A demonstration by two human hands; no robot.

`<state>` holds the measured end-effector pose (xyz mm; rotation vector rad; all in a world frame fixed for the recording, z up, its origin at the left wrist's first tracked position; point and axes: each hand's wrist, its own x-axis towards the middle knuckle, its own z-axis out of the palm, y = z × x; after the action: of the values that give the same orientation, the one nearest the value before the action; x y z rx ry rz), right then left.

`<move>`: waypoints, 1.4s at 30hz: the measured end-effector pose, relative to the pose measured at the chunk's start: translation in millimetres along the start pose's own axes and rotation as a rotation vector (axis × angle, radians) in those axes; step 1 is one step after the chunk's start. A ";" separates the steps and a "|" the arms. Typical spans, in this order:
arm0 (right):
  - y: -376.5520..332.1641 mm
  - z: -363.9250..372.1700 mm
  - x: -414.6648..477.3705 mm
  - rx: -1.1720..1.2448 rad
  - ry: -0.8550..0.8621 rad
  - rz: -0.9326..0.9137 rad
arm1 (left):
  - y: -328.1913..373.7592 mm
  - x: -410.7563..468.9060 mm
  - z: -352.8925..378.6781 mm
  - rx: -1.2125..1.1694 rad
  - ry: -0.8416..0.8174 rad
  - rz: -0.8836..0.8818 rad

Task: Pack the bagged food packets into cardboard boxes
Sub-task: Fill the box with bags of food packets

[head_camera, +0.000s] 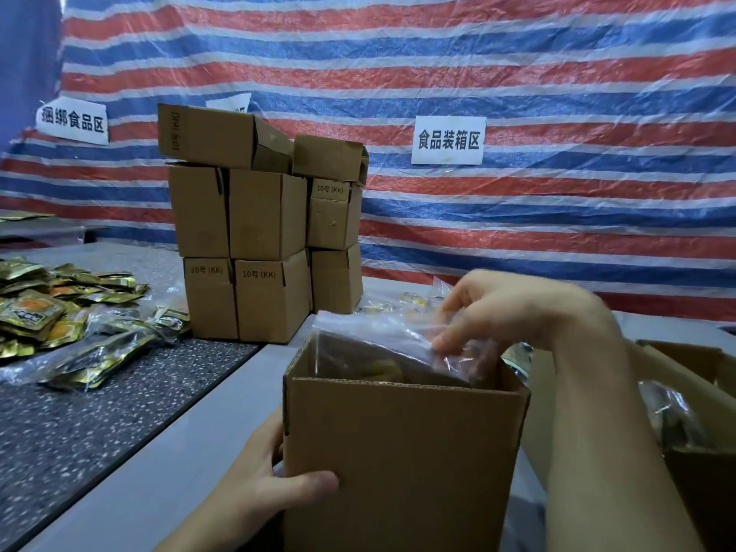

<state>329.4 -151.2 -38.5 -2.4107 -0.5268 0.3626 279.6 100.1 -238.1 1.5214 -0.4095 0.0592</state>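
From the head camera I see an open box [402, 464] at lower centre. My left hand [259, 484] grips its left wall, thumb across the front. My right hand [490, 312] pinches the top of the clear bag of packets [378, 348], which sits partly inside the box (its top edge above the rim). Stacked boxes [263, 241] stand at centre left, and loose gold packets [67, 312] lie at far left.
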 end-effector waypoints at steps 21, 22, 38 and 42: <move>-7.5 15.4 19.7 -0.318 -0.155 0.078 | -0.3 -0.2 -0.3 0.061 0.009 0.009; -10.4 18.1 22.1 -0.325 -0.161 0.096 | -0.7 0.1 -0.7 0.063 0.015 0.002; -18.8 25.7 24.1 -0.242 -0.127 0.069 | -2.4 3.5 -7.4 0.096 0.082 0.034; -1.4 4.5 25.6 0.078 0.373 -0.256 | -11.1 8.6 -11.3 0.022 0.242 0.080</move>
<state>349.9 -136.1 -44.2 -2.2271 -0.6254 -0.1715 293.3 108.5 -246.1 1.4979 -0.2762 0.3078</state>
